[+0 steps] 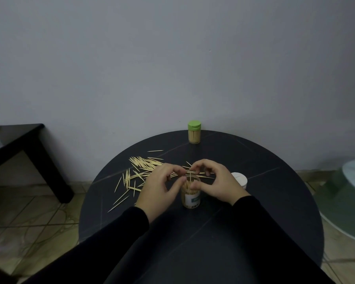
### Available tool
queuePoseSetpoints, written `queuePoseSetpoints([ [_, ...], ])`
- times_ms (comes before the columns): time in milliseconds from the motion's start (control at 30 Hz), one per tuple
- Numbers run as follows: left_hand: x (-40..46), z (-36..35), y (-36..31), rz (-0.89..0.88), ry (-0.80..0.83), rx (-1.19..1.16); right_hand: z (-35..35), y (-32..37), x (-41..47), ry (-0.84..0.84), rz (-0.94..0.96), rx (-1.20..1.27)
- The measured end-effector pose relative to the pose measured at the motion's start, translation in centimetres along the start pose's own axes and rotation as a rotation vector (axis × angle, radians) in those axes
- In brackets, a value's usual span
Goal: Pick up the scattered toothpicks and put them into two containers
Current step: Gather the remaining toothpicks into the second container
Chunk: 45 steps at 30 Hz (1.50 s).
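An open clear container (190, 198) partly filled with toothpicks stands in the middle of the round black table (254, 201). My left hand (159, 188) curls around its left rim, thumb against the side. My right hand (214, 182) holds the right side with its thumb, and its fingers arch over the opening, where a toothpick (190, 178) stands upright at the fingertips. Scattered toothpicks (140, 167) lie on the table to the left and behind my hands. A second container with a green lid (194, 132), full of toothpicks, stands at the table's far edge.
A white lid (239, 179) sits on the table just right of my right hand. A dark low table (14, 144) stands at the left over the tiled floor. A pale round object (348, 193) is at the right edge. The wall lies close behind the table.
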<state>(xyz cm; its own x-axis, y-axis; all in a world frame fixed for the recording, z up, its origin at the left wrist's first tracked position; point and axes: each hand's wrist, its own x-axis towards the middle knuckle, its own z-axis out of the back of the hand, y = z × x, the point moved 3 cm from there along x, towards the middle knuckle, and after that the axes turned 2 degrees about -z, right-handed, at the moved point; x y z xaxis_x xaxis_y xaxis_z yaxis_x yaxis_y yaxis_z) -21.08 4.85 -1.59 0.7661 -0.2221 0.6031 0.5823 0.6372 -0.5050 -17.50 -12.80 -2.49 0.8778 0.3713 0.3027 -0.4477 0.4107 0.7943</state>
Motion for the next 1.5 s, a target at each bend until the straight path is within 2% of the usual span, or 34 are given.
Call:
queuePoseSetpoints([
  [133, 0.2, 0.1, 0.3, 0.006, 0.034, 0.014, -0.1, -1.2, 0.2, 0.069, -0.108, -0.07],
  [300, 0.1, -0.3, 0.5, -0.163, 0.251, 0.228, -0.4, -1.6, 0.3, 0.111, -0.133, -0.119],
  [367, 0.1, -0.3, 0.3, -0.219, 0.25, 0.251, -0.4, -1.7, 0.3, 0.109, -0.124, -0.11],
  [467, 0.3, 0.1, 0.4, -0.246, 0.161, 0.226, -0.3, -1.5, 0.4, 0.116, -0.101, -0.086],
  [600, 1.2, 0.5, 1.4, -0.04, 0.036, 0.25, -0.1, -2.1, 0.5, 0.019, -0.081, -0.013],
  [667, 1.5, 0.3, 2.4, 0.088, 0.073, 0.336, 0.3, -2.6, 1.1, -0.04, -0.134, -0.201],
  [767, 1.5, -0.1, 3.9, 0.227, 0.219, 0.482, 0.4, -2.7, 1.6, -0.055, -0.19, -0.585],
  [867, 1.6, -0.7, 4.3, 0.308, 0.3, 0.561, 0.0, -2.8, 1.9, -0.067, -0.22, -0.716],
  [1000, 2.3, -1.3, 4.7, 0.329, 0.313, 0.611, -0.1, -3.2, 2.6, -0.11, -0.28, -0.837],
  [1133, 2.8, -1.8, 5.4, 0.386, 0.326, 0.603, 0.0, -3.7, 3.6, -0.054, -0.36, -0.852],
  [1267, 3.8, -2.2, 5.8, 0.395, 0.338, 0.583, -0.2, -3.6, 4.6, -0.053, -0.315, -0.796],
  [1500, 4.4, -2.7, 6.2, 0.276, 0.373, 0.641, -1.3, -3.0, 6.1, -0.028, -0.243, -0.845],
])
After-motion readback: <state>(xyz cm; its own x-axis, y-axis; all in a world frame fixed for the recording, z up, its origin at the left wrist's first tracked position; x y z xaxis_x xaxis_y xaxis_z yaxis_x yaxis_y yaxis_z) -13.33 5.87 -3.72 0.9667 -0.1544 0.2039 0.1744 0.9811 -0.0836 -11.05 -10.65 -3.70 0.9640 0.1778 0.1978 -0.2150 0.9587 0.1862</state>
